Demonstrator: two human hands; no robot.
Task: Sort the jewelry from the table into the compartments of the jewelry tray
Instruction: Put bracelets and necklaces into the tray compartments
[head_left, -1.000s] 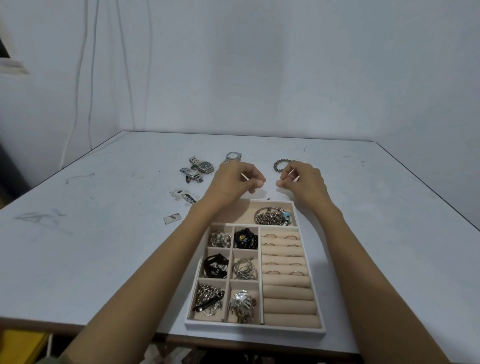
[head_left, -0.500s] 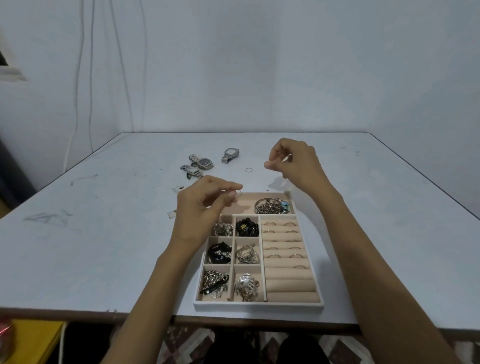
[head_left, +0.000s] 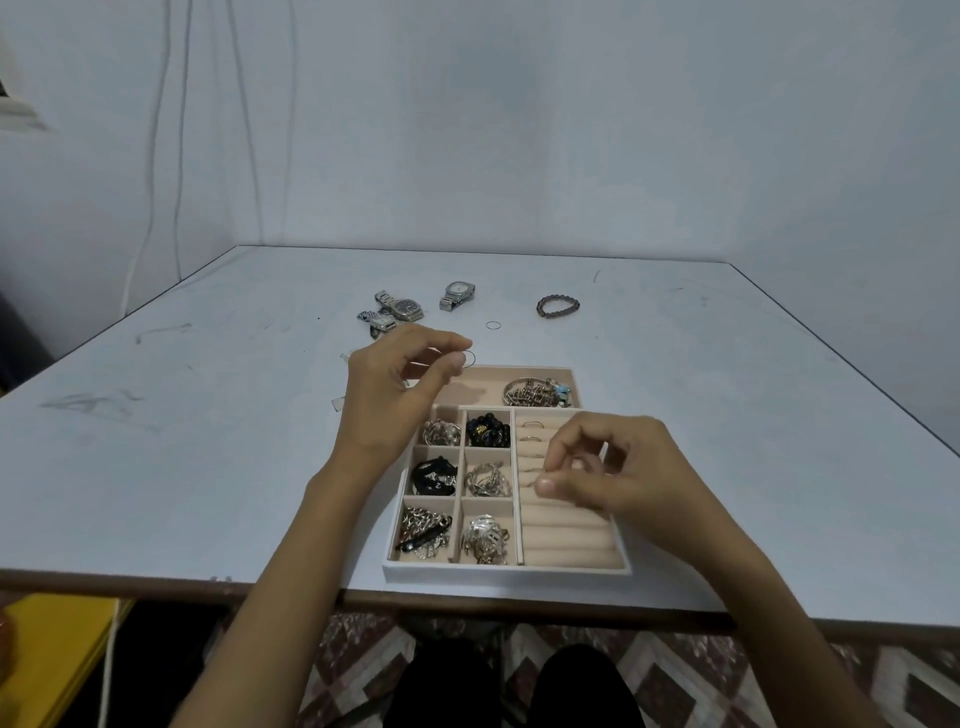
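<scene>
The beige jewelry tray (head_left: 506, 570) lies near the table's front edge, and its small left compartments hold chains, black beads and silver pieces. My left hand (head_left: 397, 387) hovers over the tray's far left corner and pinches a thin ring (head_left: 469, 358) between thumb and forefinger. My right hand (head_left: 610, 467) is low over the ring rolls (head_left: 566, 540) on the tray's right side. Its thumb and forefinger pinch a small ring that the fingertips mostly hide. Several rings sit in the upper rolls (head_left: 531, 425).
Beyond the tray on the table lie linked watches (head_left: 397, 310), a single watch (head_left: 458, 295), a bead bracelet (head_left: 558, 305) and a loose thin ring (head_left: 493, 325). Small clear bits (head_left: 337, 402) lie left of the tray. A yellow object (head_left: 52, 654) is below the table's front left.
Both hands came back from the far table, each pinching something. My right hand then dropped from beyond the tray down onto the ring rolls, and the bead bracelet is uncovered.
</scene>
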